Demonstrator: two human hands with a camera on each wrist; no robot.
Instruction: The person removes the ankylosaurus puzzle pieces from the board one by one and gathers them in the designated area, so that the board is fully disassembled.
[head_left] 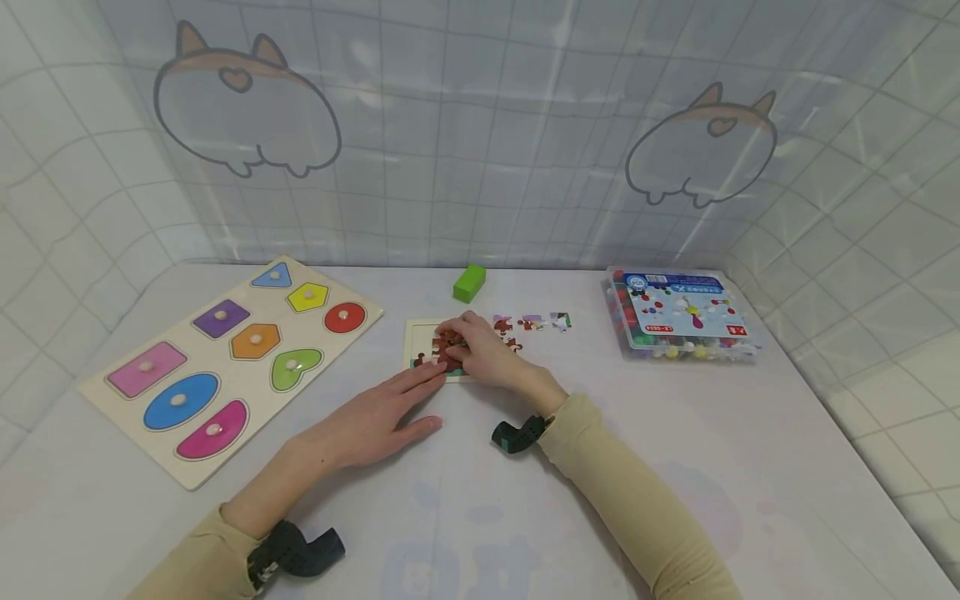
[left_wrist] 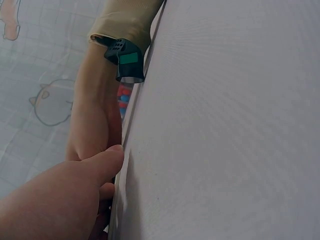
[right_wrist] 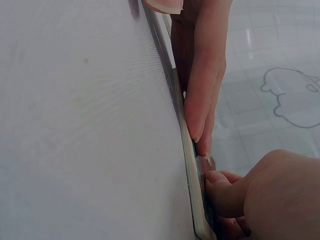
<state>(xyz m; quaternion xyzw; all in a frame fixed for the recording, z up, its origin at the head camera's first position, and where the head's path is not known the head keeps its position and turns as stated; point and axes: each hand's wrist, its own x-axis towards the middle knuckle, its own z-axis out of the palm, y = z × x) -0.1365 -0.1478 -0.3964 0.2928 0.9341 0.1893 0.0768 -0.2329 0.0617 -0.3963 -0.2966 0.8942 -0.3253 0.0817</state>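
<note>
A small jigsaw puzzle board with a pale frame lies mid-table, partly filled with brown pieces. My left hand reaches in from the left with straight fingers, their tips resting on the board's lower edge. Over the board, my right hand has its thumb and fingers bent together, pinching a brown puzzle piece that the fingers largely hide. In the right wrist view, that puzzle piece shows tilted at the fingertips, above the board. Several loose puzzle pieces lie just right of the board.
At the left lies a wooden shape board with coloured knobbed shapes. A green block sits behind the jigsaw. To the right is a clear plastic box of coloured balls. Behind the table hangs a tile-patterned curtain.
</note>
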